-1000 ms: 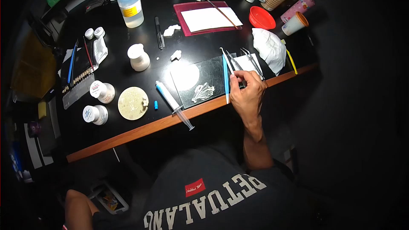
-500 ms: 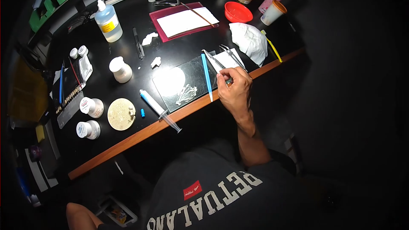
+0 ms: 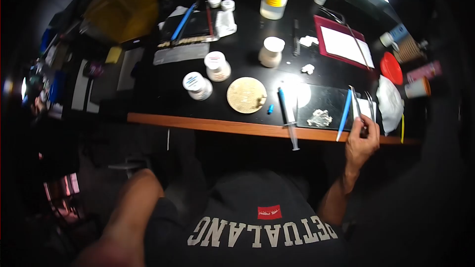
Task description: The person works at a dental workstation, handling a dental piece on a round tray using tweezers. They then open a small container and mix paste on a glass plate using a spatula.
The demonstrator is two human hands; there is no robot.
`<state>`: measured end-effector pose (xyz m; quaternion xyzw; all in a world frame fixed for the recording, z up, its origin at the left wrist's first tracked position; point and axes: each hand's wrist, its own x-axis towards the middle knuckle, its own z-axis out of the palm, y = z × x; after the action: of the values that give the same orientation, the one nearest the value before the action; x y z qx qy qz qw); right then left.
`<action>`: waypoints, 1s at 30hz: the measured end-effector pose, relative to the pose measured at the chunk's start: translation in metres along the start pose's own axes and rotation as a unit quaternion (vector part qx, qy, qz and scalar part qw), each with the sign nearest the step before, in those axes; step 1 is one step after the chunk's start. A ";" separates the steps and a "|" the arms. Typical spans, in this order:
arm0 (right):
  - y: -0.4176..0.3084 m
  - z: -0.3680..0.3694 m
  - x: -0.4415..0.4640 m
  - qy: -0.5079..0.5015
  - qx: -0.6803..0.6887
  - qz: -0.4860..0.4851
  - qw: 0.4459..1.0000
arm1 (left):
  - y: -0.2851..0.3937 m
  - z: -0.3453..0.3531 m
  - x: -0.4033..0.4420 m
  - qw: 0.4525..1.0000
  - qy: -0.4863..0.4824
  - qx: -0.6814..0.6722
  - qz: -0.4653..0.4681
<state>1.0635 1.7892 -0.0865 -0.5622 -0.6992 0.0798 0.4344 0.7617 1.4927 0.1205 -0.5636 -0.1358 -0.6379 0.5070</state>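
Observation:
My right hand (image 3: 362,141) is at the near edge of the table, thumb and fingers closed around the near end of slim metal tweezers (image 3: 355,101). A second pair of metal tweezers (image 3: 370,101) lies just right of them, over a white paper pad (image 3: 365,108). To the left of the hand, a blue stick-like tool (image 3: 345,114) lies across the edge of a dark glass slab (image 3: 326,96). Smeared whitish material (image 3: 319,118) sits on the slab. Of my left side only the bent arm shows; the hand is out of view.
A syringe (image 3: 289,113) overhangs the wooden table edge (image 3: 208,123). Left of it are a blue cap (image 3: 270,109), a round honeycomb tray (image 3: 246,94) and several white-lidded jars (image 3: 217,66). Crumpled white tissue (image 3: 391,104) and a red bowl (image 3: 391,68) stand right.
The view has swung left, so the table items appear farther right. More of my left arm shows. My right hand stays by the tweezers, its fingers still closed.

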 end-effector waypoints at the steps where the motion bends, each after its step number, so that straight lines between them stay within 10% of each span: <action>1: -0.003 -0.001 -0.001 0.009 -0.005 0.017 1.000 | 0.006 -0.006 -0.024 0.996 0.030 -0.005 -0.088; 3: 0.008 -0.003 -0.001 0.043 -0.029 -0.053 0.997 | 0.020 -0.021 -0.085 0.961 0.036 0.010 -0.273; 7: 0.003 -0.006 -0.004 0.078 0.043 -0.049 0.995 | 0.014 0.018 -0.179 0.761 -0.428 0.092 -0.479; 18: -0.001 -0.003 -0.030 0.080 0.166 -0.135 0.974 | 0.029 0.041 -0.233 0.656 -0.509 0.159 -0.535; 30: -0.010 -0.011 -0.049 0.041 0.214 -0.128 0.968 | 0.030 0.052 -0.245 0.669 -0.491 0.214 -0.516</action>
<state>1.0640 1.7391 -0.0992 -0.3647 -0.7138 0.1480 0.5793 0.7792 1.6389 -0.0849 -0.5115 -0.7668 -0.3825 0.0638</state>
